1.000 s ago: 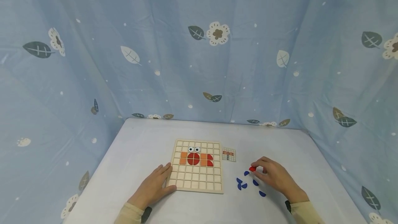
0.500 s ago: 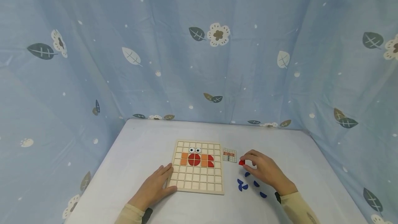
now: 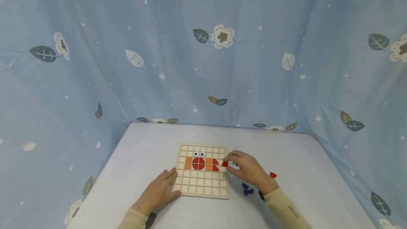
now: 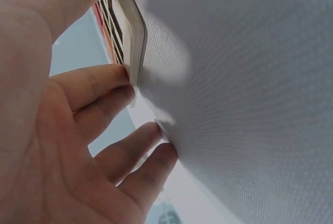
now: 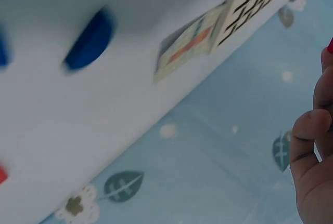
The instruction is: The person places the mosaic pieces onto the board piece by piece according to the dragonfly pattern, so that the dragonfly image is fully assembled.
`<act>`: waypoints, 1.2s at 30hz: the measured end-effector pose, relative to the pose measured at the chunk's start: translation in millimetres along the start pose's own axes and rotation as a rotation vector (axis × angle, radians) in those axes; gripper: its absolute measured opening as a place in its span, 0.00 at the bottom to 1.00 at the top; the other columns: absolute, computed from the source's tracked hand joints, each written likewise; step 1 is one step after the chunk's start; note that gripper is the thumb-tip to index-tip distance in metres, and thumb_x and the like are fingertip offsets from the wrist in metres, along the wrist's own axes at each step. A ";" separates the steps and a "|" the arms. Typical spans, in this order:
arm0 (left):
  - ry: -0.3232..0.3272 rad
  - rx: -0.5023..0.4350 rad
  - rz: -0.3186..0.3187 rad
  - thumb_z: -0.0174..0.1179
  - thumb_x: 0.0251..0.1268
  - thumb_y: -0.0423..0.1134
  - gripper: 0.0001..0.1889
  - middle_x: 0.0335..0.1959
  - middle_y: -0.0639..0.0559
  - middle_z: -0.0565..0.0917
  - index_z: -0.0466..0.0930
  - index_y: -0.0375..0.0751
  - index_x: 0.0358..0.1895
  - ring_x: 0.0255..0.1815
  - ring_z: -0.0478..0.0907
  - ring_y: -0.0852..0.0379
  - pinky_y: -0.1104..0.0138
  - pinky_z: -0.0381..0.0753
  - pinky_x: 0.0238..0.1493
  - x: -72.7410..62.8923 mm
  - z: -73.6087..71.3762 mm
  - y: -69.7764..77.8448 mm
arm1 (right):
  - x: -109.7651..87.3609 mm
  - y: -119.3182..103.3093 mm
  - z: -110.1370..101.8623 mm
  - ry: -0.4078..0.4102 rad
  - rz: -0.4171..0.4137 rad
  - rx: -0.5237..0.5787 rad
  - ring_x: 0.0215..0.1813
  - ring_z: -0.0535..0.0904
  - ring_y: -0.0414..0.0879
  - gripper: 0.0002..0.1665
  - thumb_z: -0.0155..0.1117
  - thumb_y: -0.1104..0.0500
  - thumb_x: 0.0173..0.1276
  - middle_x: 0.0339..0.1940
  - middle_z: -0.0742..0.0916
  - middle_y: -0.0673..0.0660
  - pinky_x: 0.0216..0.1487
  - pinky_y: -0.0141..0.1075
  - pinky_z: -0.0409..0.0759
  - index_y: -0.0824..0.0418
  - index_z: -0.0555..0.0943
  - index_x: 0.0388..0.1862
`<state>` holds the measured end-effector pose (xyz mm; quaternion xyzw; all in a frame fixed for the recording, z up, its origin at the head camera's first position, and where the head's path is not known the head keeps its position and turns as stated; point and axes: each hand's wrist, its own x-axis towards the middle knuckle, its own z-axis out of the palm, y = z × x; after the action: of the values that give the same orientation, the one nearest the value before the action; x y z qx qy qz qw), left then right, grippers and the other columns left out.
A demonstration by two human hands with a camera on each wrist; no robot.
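A wooden grid board point(image 3: 205, 196) bears a pattern: two eye tiles point(image 3: 199, 154), a red circle point(image 3: 198, 164) of quarter pieces, orange tiles point(image 3: 208, 164) on both sides, and red quarter pieces point(image 3: 215, 165) at the right. My left hand point(image 3: 157, 191) lies at the board's left edge, fingers extended; in the left wrist view, fingertips point(image 4: 122, 76) touch its side. Over the board's right edge, my right hand point(image 3: 249, 169) pinches a red quarter-circle piece point(image 3: 224, 164) between thumb and fingers. That hand partly hides a small pattern card point(image 5: 190, 44).
Several blue pieces point(image 3: 247, 189) lie on the white table point(image 3: 152, 140) right of the board. Another red piece point(image 3: 272, 175) lies farther right, beyond my right forearm. A blue patterned curtain point(image 3: 203, 63) stands behind the table.
My right hand has carried the red quarter-circle piece leftward from among the blue pieces to the board's right edge. Another red piece now shows where that hand was. The left hand stays put.
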<state>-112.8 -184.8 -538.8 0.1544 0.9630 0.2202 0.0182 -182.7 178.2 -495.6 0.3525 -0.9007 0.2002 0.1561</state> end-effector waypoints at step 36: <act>-0.013 0.001 0.016 0.68 0.64 0.58 0.41 0.75 0.42 0.69 0.71 0.32 0.71 0.74 0.63 0.33 0.43 0.66 0.73 3.9 -0.5 -2.1 | 117.0 -46.6 60.7 -0.156 -0.050 0.093 0.50 0.84 0.42 0.16 0.70 0.50 0.71 0.52 0.85 0.44 0.47 0.32 0.85 0.49 0.87 0.55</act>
<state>-117.1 -185.6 -539.1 0.1636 0.9617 0.2188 0.0227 -241.0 51.3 -487.3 0.3964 -0.8908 0.2095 0.0738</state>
